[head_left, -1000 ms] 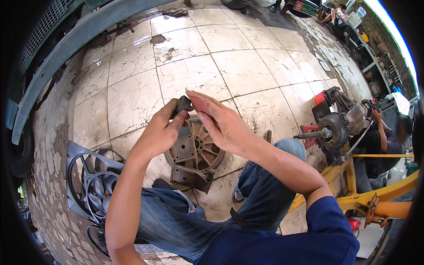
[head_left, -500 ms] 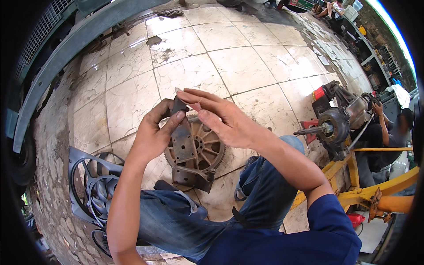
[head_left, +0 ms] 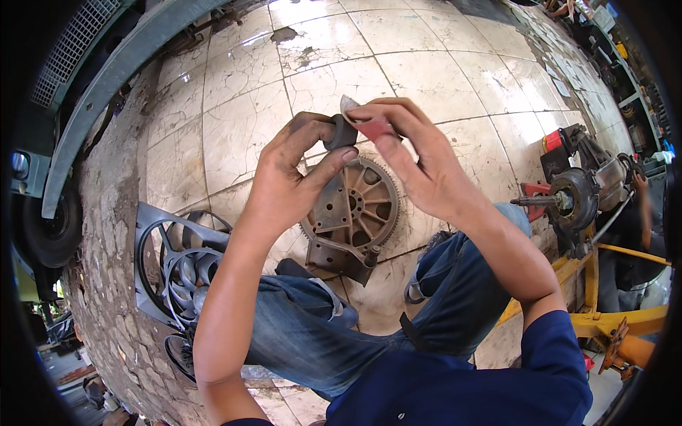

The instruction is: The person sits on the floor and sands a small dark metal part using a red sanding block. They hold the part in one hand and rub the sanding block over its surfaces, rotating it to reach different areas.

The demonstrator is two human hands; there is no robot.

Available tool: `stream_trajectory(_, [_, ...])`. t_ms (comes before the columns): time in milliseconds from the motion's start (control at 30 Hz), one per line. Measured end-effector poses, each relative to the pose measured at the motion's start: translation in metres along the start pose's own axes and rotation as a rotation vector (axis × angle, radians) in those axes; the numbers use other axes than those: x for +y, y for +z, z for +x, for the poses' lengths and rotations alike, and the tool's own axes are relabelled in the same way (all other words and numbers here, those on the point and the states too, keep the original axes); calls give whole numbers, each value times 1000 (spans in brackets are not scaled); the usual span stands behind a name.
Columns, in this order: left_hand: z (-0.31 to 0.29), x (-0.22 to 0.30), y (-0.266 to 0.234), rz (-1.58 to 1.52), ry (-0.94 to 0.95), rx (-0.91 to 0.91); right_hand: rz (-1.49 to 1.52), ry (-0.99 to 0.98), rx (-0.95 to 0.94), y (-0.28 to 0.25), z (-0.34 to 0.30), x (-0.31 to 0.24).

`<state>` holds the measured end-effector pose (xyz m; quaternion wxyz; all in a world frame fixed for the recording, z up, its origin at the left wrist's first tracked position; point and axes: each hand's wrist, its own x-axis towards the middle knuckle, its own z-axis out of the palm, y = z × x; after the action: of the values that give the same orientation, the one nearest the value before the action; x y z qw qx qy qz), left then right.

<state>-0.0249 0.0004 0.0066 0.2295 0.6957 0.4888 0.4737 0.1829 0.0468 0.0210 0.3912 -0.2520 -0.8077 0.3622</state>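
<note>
My left hand (head_left: 283, 174) pinches a short dark ring (head_left: 342, 133), like a bushing, between thumb and fingers. Beside it, my right hand (head_left: 430, 167) grips a folded piece of red sandpaper (head_left: 376, 128), whose pale side stands up at one corner. The sandpaper lies right against the ring's right side; whether it touches cannot be made out. Below both hands, on the tiles, rests a toothed flywheel (head_left: 384, 188) with spokes. A brown metal bracket plate (head_left: 330, 207) with holes lies over its left part.
A grey fan shroud (head_left: 150, 266) lies on the left. Along the upper left runs a grey vehicle bumper (head_left: 106, 82). To the right, a greasy axle assembly (head_left: 579, 202) stands by a yellow frame (head_left: 590, 284), where a co-worker's arm (head_left: 645, 213) shows. Cracked tiles (head_left: 334, 78) spread ahead.
My view has shifted, so the scene sits farther right and higher. My right hand has drawn back from over the ring, which now shows more clearly along with the red sandpaper.
</note>
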Motion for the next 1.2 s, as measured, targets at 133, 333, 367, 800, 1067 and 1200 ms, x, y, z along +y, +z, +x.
stream_trajectory(133, [2, -1, 2, 8, 35, 43, -154, -32, 106, 0, -2, 0])
stream_trajectory(333, [3, 1, -2, -29, 27, 48, -154, -154, 86, 5, -2, 0])
stream_trajectory(367, [2, 2, -2, -17, 21, 45, -161, -176, 79, 6, -1, 2])
stream_trajectory(800, [2, 4, -2, 58, 58, 49, -230, -78, 20, 0, -5, -9])
stream_trajectory(1067, [1, 2, 0, 55, 7, 14, -372, -173, 25, -3, -4, -7])
stream_trajectory(1200, [-1, 9, 1, 61, 42, -22, -348, -160, 48, -1, -4, -8])
